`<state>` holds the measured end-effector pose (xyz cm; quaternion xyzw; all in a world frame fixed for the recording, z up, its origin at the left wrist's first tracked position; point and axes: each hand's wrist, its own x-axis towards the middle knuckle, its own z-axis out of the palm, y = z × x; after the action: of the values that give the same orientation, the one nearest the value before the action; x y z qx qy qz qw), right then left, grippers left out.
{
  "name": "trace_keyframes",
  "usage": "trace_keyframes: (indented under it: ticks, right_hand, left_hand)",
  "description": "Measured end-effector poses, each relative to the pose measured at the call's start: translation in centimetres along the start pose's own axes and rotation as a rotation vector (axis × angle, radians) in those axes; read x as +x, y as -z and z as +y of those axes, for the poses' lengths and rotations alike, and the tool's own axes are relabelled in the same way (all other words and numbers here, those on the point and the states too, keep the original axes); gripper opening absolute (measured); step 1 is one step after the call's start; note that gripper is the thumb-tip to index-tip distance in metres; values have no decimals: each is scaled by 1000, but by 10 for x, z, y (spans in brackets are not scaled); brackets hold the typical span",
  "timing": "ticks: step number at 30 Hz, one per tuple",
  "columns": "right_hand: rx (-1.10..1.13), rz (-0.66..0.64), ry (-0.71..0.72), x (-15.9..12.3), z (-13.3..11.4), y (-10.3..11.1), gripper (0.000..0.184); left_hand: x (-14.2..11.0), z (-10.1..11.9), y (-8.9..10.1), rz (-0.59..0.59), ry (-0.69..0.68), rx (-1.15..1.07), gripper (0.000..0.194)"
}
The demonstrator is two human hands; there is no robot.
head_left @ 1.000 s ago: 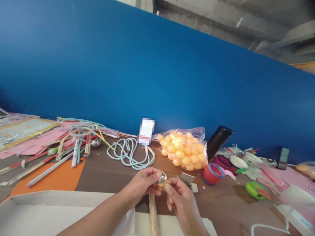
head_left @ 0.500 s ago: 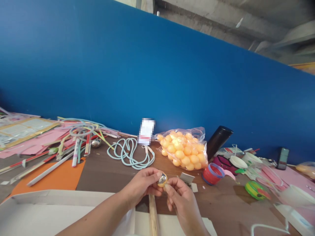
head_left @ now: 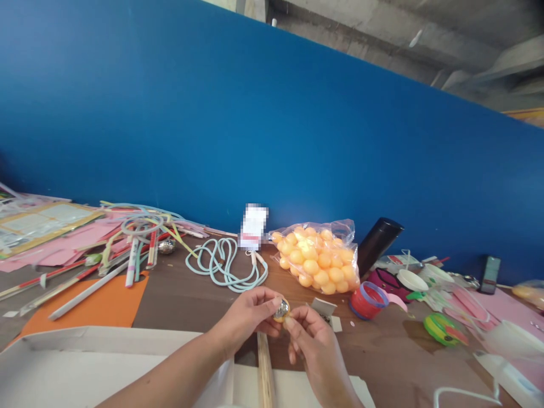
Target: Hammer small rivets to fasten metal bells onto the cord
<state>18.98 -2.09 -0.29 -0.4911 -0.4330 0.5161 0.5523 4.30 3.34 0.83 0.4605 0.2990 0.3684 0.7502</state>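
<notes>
A small ball (head_left: pixel 281 309), shiny silver on top with orange at its lower edge, is between my two hands near the table's front. My left hand (head_left: pixel 251 311) is closed around its left side, thumb on the silver. From the right, my right hand (head_left: pixel 309 334) pinches the ball's lower edge with thumb and forefinger. Whether a loose end lies in that pinch is too small to tell. Below the hands runs a wooden stick (head_left: pixel 266 377). Just behind my right hand is a small opened box (head_left: pixel 324 309) with tiny dark pieces in it.
A clear bag of orange balls (head_left: pixel 317 260) lies behind my hands, beside a black cylinder (head_left: pixel 378 245). Left are a blue cord (head_left: pixel 219 266), a silver ball (head_left: pixel 166 246) and a white tray (head_left: pixel 106 334). Right are a red tape roll (head_left: pixel 368 301) and a green-yellow round item (head_left: pixel 442 330).
</notes>
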Motion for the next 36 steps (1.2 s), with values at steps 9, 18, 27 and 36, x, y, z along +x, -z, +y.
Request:
trace_keyframes:
  ticks: [9, 18, 27, 36]
  right_hand:
    - [-10, 15, 41, -1, 1, -2, 21]
    - [-69, 88, 74, 1, 0, -3, 24]
    - [-970, -7, 12, -12, 15, -14, 34]
    - [-1012, -83, -94, -7, 16, -14, 33]
  left_hand:
    - [-1, 4, -1, -5, -36, 57, 36]
    - [-1, 3, -5, 11, 19, -125, 31]
    - [10, 0, 14, 235, 28, -345, 25]
    - [19, -5, 24, 438, -78, -428, 17]
